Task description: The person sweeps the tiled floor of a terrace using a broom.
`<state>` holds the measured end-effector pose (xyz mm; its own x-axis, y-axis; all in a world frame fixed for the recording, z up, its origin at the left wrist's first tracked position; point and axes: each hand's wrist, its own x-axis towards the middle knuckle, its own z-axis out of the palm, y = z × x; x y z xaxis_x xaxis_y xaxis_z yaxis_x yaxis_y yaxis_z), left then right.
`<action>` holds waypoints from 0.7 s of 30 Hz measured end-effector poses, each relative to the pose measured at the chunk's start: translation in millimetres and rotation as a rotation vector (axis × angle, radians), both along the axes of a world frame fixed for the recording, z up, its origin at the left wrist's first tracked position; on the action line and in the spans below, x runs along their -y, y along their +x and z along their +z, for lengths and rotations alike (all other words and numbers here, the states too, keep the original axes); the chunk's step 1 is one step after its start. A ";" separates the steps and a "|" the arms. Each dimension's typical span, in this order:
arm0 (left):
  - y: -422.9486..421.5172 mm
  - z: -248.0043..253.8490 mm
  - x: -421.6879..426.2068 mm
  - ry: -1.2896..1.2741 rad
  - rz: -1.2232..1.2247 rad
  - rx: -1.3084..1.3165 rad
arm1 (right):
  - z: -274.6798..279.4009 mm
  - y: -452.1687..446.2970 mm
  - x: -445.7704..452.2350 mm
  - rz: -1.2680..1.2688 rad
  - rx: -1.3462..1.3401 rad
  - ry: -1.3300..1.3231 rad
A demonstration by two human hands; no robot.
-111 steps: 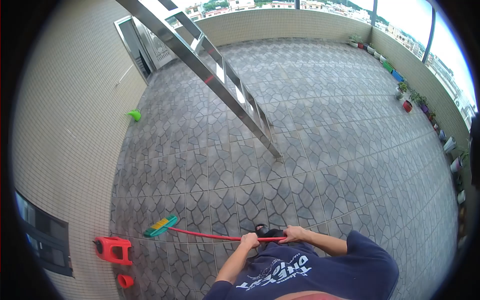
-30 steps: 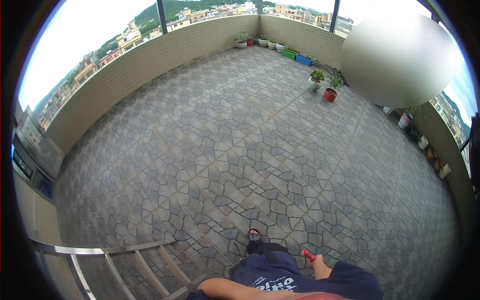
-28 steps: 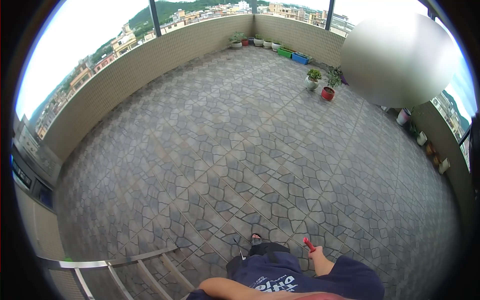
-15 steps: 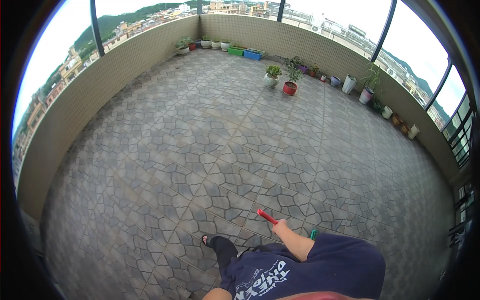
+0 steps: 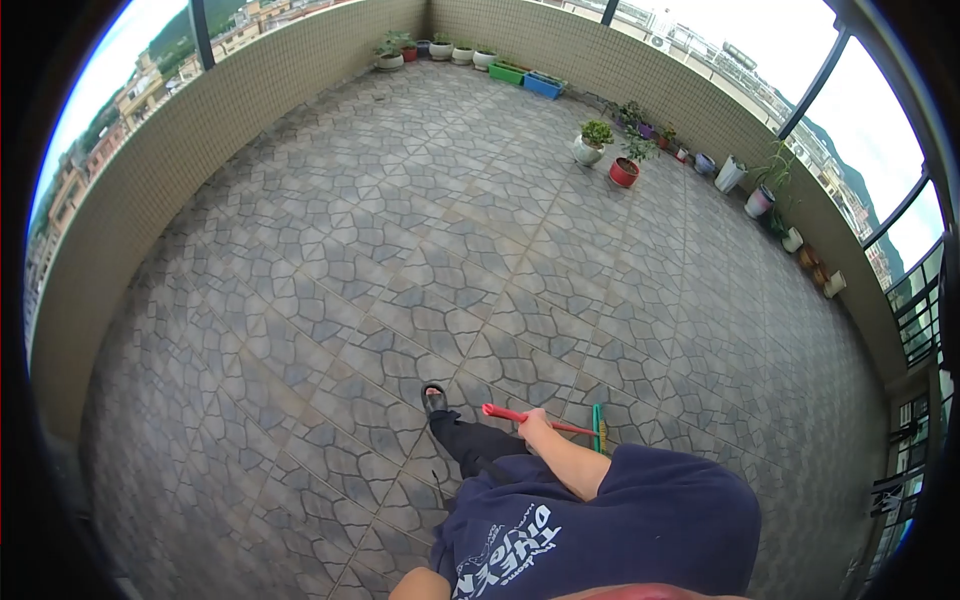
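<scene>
My right hand is wrapped round the red handle of a broom. The handle's thick red end sticks out to the left of my fist. On the other side, the stick runs back to a green head with yellowish bristles, low beside my right side. Of my left side only a bit of bare arm shows at the bottom edge; the hand itself is out of the picture. One leg in black trousers stretches forward, ending in a dark open-toed sandal.
Patterned stone-look tiles cover the terrace floor. A tiled parapet wall borders it. Potted plants line the far and right sides, with a white pot and a red pot standing out from the wall. A blue planter sits farther back.
My leg has swung forward. The broom and my right hand have shifted left and slightly up in view, and the green head shows more fully. The surroundings have tilted a little.
</scene>
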<state>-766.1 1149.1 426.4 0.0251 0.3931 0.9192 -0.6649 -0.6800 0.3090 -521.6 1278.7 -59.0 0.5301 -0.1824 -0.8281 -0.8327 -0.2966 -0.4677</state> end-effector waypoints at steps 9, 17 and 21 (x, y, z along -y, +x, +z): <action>-189.8 26.2 -224.6 0.104 0.066 -0.036 | -0.9 -163.0 -247.3 0.251 -0.019 -0.142; -357.8 -203.4 -427.2 -1.618 0.568 0.077 | -75.7 -286.8 -475.1 -0.030 -0.113 0.103; -428.3 -258.7 -482.9 -1.628 0.976 -0.907 | -49.9 -327.5 -556.7 0.160 -0.133 0.024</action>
